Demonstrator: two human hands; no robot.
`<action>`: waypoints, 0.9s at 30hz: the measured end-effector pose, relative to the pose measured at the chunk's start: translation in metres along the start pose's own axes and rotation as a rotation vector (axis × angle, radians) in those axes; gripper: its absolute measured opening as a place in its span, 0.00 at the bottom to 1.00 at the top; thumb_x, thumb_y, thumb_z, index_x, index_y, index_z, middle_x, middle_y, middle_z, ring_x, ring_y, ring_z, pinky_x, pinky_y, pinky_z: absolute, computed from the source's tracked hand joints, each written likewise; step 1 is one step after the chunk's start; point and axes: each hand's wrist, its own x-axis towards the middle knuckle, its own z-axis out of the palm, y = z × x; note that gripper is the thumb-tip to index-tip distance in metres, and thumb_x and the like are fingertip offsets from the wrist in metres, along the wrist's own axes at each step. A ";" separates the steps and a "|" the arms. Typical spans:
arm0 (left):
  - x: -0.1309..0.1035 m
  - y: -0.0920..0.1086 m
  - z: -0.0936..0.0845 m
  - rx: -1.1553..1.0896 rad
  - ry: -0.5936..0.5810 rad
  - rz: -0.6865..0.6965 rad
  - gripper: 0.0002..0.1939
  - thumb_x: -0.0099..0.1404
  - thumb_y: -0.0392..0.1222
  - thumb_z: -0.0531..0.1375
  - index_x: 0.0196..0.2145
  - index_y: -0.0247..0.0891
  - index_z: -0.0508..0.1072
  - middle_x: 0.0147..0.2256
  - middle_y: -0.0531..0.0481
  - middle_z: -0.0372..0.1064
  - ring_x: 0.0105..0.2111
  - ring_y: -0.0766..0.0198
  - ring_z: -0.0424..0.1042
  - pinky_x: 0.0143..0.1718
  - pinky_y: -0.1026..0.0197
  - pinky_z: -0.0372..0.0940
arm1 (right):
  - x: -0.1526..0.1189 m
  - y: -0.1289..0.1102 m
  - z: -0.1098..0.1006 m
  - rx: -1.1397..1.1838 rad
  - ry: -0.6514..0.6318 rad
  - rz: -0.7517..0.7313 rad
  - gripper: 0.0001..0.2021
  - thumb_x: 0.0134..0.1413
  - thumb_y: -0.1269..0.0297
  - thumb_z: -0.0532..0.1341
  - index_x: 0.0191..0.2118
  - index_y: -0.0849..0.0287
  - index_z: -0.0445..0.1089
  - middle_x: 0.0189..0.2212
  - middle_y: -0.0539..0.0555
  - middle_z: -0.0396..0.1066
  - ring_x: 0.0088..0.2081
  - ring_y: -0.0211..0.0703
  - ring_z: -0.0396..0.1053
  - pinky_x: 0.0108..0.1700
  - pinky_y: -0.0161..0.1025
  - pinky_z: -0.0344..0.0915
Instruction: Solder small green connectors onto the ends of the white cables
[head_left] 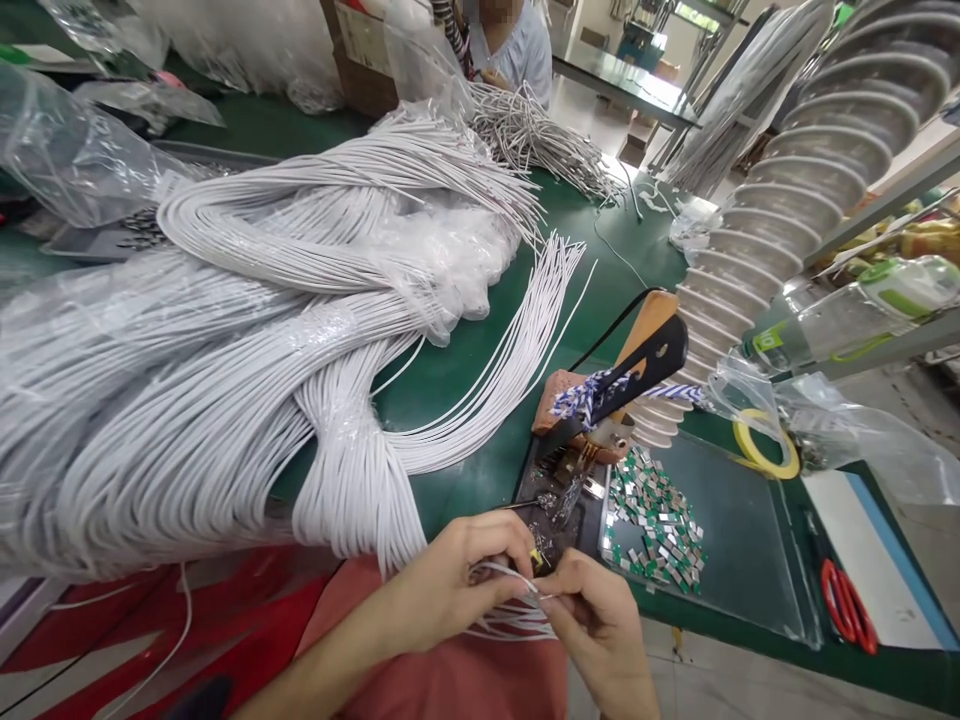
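Cable (514, 571) spans left hand (480, 566) and right hand (598, 606); bottle (832, 314) lettering is illegible.

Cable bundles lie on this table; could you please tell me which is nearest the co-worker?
The tangled, greyer bundle, right before the co-worker; the other bundles look whiter.

A single camera worn on the person's head looked forward and down from above the lap, with both hands (525, 590) close below and the green workbench (465, 490) stretching away beyond them.
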 end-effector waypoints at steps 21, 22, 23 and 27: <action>0.002 0.006 0.000 0.022 -0.029 0.064 0.06 0.66 0.35 0.60 0.33 0.34 0.78 0.36 0.45 0.72 0.37 0.60 0.72 0.39 0.63 0.66 | -0.018 -0.003 -0.020 -0.351 0.257 -0.074 0.07 0.60 0.73 0.57 0.37 0.56 0.71 0.28 0.52 0.68 0.28 0.41 0.68 0.30 0.35 0.64; 0.002 0.007 0.000 0.043 -0.039 0.057 0.06 0.66 0.34 0.60 0.34 0.34 0.78 0.37 0.44 0.72 0.37 0.61 0.72 0.39 0.63 0.66 | -0.020 -0.002 -0.032 -0.417 0.283 -0.015 0.05 0.60 0.71 0.58 0.37 0.56 0.71 0.28 0.52 0.67 0.29 0.42 0.68 0.31 0.35 0.65; 0.002 0.008 0.001 0.067 -0.049 0.041 0.06 0.65 0.32 0.59 0.34 0.34 0.78 0.39 0.44 0.71 0.36 0.61 0.72 0.39 0.63 0.66 | -0.021 0.000 -0.044 -0.489 0.296 0.044 0.04 0.61 0.69 0.58 0.37 0.56 0.70 0.28 0.51 0.66 0.29 0.42 0.67 0.30 0.35 0.64; 0.001 0.009 0.000 0.125 -0.067 0.004 0.08 0.64 0.29 0.58 0.35 0.34 0.78 0.41 0.44 0.70 0.35 0.62 0.71 0.39 0.63 0.67 | -0.016 0.009 -0.078 -0.636 0.143 0.139 0.07 0.63 0.63 0.56 0.33 0.55 0.67 0.30 0.53 0.68 0.31 0.43 0.68 0.29 0.34 0.64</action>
